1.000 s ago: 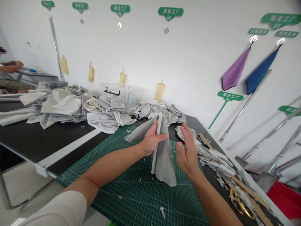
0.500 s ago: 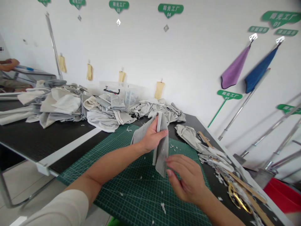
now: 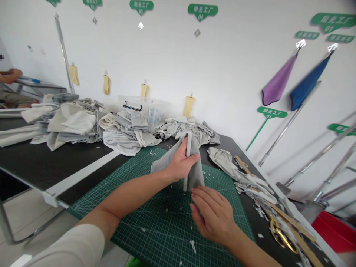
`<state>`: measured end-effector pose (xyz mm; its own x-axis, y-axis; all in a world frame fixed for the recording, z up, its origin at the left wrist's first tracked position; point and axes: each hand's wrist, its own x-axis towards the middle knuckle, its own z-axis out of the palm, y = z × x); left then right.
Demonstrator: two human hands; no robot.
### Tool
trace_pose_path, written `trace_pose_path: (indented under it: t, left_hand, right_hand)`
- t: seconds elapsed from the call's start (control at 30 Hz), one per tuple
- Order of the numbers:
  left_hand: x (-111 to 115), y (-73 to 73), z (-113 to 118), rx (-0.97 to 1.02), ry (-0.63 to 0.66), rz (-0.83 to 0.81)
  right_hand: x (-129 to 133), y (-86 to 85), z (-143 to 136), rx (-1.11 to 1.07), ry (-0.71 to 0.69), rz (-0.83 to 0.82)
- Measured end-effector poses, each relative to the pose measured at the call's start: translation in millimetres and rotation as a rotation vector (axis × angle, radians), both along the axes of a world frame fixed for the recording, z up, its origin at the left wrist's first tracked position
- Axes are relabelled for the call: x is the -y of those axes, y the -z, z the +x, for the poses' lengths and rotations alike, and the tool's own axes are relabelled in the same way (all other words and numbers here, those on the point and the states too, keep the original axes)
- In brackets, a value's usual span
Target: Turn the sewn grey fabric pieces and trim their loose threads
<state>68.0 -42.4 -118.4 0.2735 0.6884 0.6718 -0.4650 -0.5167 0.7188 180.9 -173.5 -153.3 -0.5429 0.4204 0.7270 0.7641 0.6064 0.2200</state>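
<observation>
A folded grey cloth [image 3: 196, 176] hangs above the green cutting mat [image 3: 144, 226], its upper fold pinched between the thumb and fingers of my left hand [image 3: 180, 162]. One part of the cloth spreads out to the left behind that hand. Just below the cloth's lower right end is my right hand [image 3: 214, 215], fingers loosely curved and thumb apart from them. Its fingertips are at the cloth's bottom edge; whether they press on it I cannot tell. Small white scraps [image 3: 193, 245] lie on the mat.
Heaps of grey and white cloths [image 3: 75, 122] line the table's back. Gold-handled scissors [image 3: 280, 235], wooden strips [image 3: 299, 241] and a crumpled cloth [image 3: 225, 161] lie on the right. A clear plastic box [image 3: 155, 109] stands by the wall. Another person's arm [image 3: 11, 76] shows far left.
The cloth's lower end has swung up and spread wider. My right hand has moved slightly left, its fingers under the cloth's edge. My left hand keeps its grip in about the same place.
</observation>
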Motion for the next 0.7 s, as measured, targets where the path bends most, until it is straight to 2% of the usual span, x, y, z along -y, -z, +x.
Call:
trace_pose_path:
  t: [0.1,0.17,0.27,0.37,0.43,0.5,0.57,0.7]
  left_hand:
    - [4.6,0.0,0.8,-0.033,-0.029,0.014]
    - [5.2,0.8,1.6,-0.045,-0.025,-0.001]
    - [3.0,1.4,2.6,-0.032,0.02,-0.033]
    - [1.3,0.7,3.0,-0.029,0.027,-0.037]
    - [2.7,0.3,3.3,-0.032,0.012,-0.024]
    - [6.9,1.0,3.8,-0.031,0.016,-0.002]
    - [13.0,3.2,4.8,-0.05,0.071,0.0]
    - [25.1,8.9,7.7,-0.13,0.23,-0.007]
  right_hand:
    - [-5.5,-4.7,-2.8,0.035,0.129,0.077]
    - [-5.5,0.5,-5.0,0.081,0.183,-0.008]
    - [1.2,12.6,-5.8,0.107,0.129,-0.216]
    - [6.3,15.1,-2.9,0.021,0.119,-0.252]
    - [3.6,9.8,-0.2,-0.082,0.211,-0.217]
    - [-4.0,2.6,2.2,-0.161,0.36,-0.218]
    - [-13.6,-2.5,3.9,-0.187,0.486,-0.245]
    - [-27.4,-2.9,7.2,-0.204,0.582,-0.275]
